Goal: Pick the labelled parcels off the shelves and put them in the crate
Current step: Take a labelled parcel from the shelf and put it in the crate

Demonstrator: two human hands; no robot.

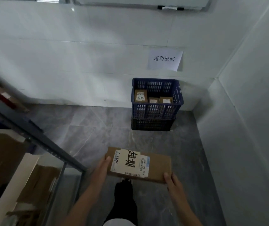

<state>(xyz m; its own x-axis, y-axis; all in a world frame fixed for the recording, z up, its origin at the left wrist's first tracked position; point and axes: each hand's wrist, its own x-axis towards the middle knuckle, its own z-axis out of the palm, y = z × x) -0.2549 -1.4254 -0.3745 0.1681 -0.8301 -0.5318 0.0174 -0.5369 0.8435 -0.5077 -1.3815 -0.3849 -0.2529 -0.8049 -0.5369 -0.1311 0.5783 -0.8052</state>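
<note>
Item: cardboard parcel (156, 165), flat, rectangular, brown, held level at 6 o'clock of the view, above the floor and well apart from the crate. Top face carries a white label (129, 162) with large black handwritten characters, a printed number strip and barcodes along its near and right edges.

Left hand (102, 168), at 7 o'clock: grips the parcel's left end, thumb on top at the edge, the other fingers hidden beneath.

Right hand (171, 181), at 5 o'clock: grips the parcel's near right corner, thumb on top, remaining fingers out of sight under the box.

Shelving (37, 136), 8 to 9 o'clock: dark metal frame running diagonally, blurred; brown cartons (37, 185) on the levels below it, details unclear.

Floor (98, 128): grey marbled tiles with pale veins. A dark trouser leg and shoe (124, 193) show beneath the parcel.

Crate (157, 110), blue, slotted plastic, at 1 o'clock from the parcel, standing against the wall on top of a darker crate (152, 124). Inside: three labelled parcels (153, 99), one upright at left, two lower beside it.

Wall (81, 62): white glossy tiles. A paper sign (164, 60) with four printed characters hangs directly above the crate. At 12 o'clock, the lower edge of a whiteboard (138, 2) with a marker (170, 8) on its ledge. A second white wall (253, 111) closes the corner at 3 o'clock.
</note>
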